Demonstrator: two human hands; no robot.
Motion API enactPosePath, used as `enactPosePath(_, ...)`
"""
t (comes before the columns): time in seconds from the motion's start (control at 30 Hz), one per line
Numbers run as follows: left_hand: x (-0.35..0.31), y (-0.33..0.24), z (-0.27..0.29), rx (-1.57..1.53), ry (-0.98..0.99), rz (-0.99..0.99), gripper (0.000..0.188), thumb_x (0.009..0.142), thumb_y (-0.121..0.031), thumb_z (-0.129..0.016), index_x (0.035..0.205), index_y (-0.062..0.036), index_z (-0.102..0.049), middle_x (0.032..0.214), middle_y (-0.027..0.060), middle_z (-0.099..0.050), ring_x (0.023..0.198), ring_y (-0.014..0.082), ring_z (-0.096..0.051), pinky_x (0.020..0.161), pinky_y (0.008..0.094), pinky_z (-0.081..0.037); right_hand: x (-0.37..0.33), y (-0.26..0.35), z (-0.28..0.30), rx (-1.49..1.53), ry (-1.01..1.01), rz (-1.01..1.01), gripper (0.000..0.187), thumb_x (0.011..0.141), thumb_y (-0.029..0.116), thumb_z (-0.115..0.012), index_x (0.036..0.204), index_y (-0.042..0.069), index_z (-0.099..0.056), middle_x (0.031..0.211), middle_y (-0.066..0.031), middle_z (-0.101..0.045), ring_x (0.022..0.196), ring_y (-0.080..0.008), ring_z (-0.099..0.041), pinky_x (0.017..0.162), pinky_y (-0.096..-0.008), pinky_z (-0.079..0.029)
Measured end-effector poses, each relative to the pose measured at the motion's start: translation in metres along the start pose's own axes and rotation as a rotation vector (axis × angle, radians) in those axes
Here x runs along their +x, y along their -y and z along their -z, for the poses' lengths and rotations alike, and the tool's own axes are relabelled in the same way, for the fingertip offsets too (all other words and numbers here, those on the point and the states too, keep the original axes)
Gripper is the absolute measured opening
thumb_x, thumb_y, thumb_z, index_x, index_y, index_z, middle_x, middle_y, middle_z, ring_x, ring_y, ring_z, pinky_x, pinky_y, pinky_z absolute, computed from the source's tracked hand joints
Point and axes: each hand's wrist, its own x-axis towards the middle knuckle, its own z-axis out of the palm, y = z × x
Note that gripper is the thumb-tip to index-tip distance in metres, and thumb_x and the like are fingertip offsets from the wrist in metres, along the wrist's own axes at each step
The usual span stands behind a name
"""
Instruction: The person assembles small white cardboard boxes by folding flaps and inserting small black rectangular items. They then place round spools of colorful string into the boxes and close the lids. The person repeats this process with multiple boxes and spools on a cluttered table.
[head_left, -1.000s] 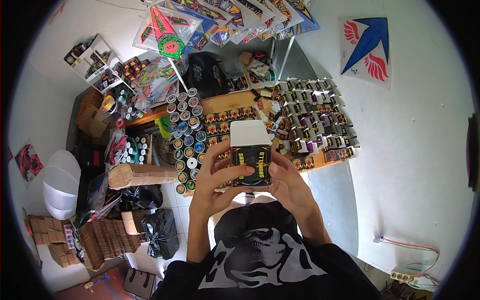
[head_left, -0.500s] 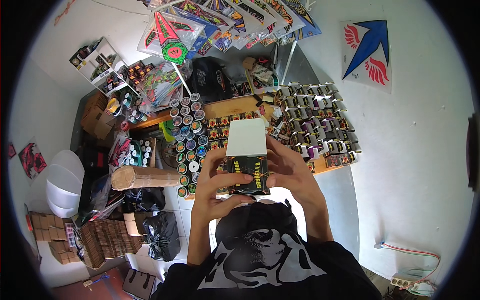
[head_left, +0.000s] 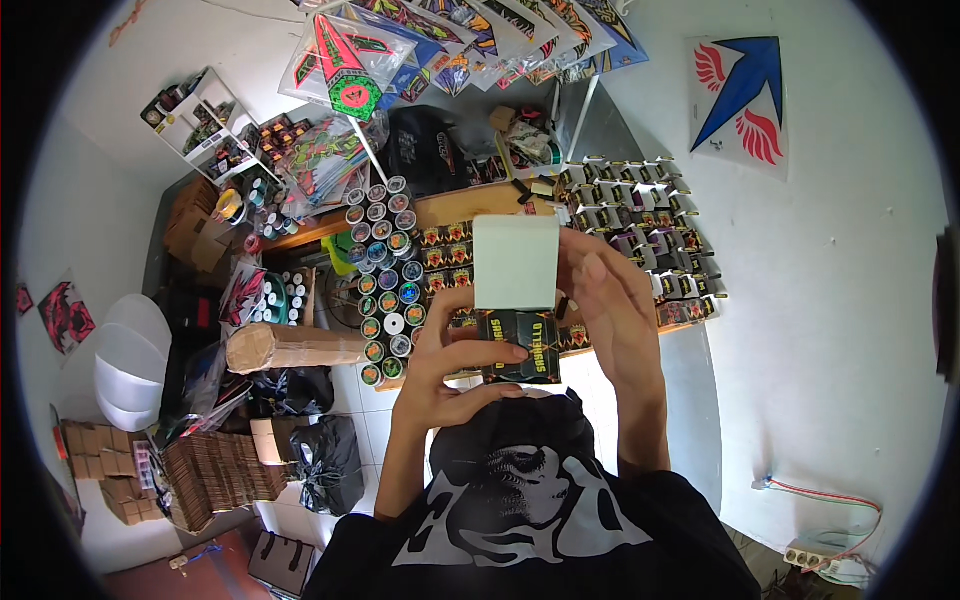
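A small black cardboard box [head_left: 508, 332] with yellow lettering is held up in front of my chest. Its white lid flap [head_left: 515, 262] stands raised on the far side. My left hand [head_left: 440, 365] grips the box from the left, a finger across its printed face and the thumb below. Beside the flap's right edge is my right hand [head_left: 622, 315], with its fingers extended and the thumb raised. Some of its fingertips are hidden behind the flap, so contact there cannot be made out.
Round lidded tubs [head_left: 387, 275] stand in rows on the wooden table [head_left: 450, 208], next to closed printed boxes [head_left: 448, 255]. Several open boxes [head_left: 640, 225] crowd the table's right part. Hanging kites [head_left: 480, 40] in plastic sleeves are beyond. A long cardboard package [head_left: 300, 350] lies left.
My right hand has come off the box's front and moved up beside the flap. The box has shifted slightly right, still in my left hand.
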Motion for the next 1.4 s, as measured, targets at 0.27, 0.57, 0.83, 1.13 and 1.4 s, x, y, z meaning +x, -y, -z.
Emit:
enactPosePath(0.27,-0.008,0.0,-0.003,0.01,0.026,0.072,0.043,0.074,-0.01,-0.097,0.115,-0.0167,-0.086,0.144,0.0167,-0.053,0.135,0.0354,-0.06,0.106,0.0502,-0.061,0.012,0.012,-0.024,-0.009,-0.001,-0.123,0.061,0.113,0.048,-0.058,0.134,-0.007,-0.073,0.117,-0.0148,-0.08,0.109,-0.0183,-0.074,0.101,-0.0308,-0.055)
enactPosePath(0.57,-0.012,-0.003,-0.004,0.047,-0.002,0.078,0.042,0.075,-0.009,-0.096,0.114,-0.0158,-0.086,0.145,0.017,-0.052,0.136,0.036,-0.06,0.108,0.0499,-0.06,0.016,0.018,-0.035,0.11,0.146,-0.158,0.05,0.116,0.035,-0.053,0.138,-0.007,-0.069,0.121,-0.0214,-0.079,0.111,-0.0241,-0.077,0.098,-0.0344,-0.061)
enactPosePath(0.83,-0.015,-0.001,-0.009,0.013,0.026,0.059,0.041,0.076,-0.007,-0.096,0.114,-0.015,-0.086,0.149,0.0185,-0.048,0.139,0.0387,-0.058,0.107,0.0493,-0.061,0.01,0.019,-0.04,-0.045,0.065,-0.109,0.03,0.105,0.009,-0.071,0.127,-0.009,-0.075,0.108,-0.0198,-0.082,0.095,-0.0206,-0.08,0.087,-0.0312,-0.064)
enactPosePath(1.13,-0.013,-0.003,-0.009,0.034,0.053,0.079,0.043,0.074,-0.003,-0.096,0.114,-0.0135,-0.085,0.157,0.0205,-0.044,0.147,0.0419,-0.053,0.103,0.0496,-0.063,0.01,0.015,-0.034,-0.013,0.103,-0.1,0.039,0.115,0.026,-0.058,0.133,-0.004,-0.075,0.106,-0.0147,-0.083,0.094,-0.0167,-0.079,0.085,-0.0279,-0.062)
enactPosePath(1.4,-0.015,-0.007,-0.015,0.018,-0.031,0.024,0.044,0.071,-0.006,-0.099,0.112,-0.0145,-0.086,0.149,0.0167,-0.048,0.134,0.0346,-0.059,0.102,0.0463,-0.062,0.003,0.018,-0.026,-0.051,0.222,-0.021,0.037,0.116,0.024,-0.056,0.129,-0.004,-0.077,0.106,-0.0119,-0.083,0.094,-0.0127,-0.077,0.086,-0.0279,-0.061)
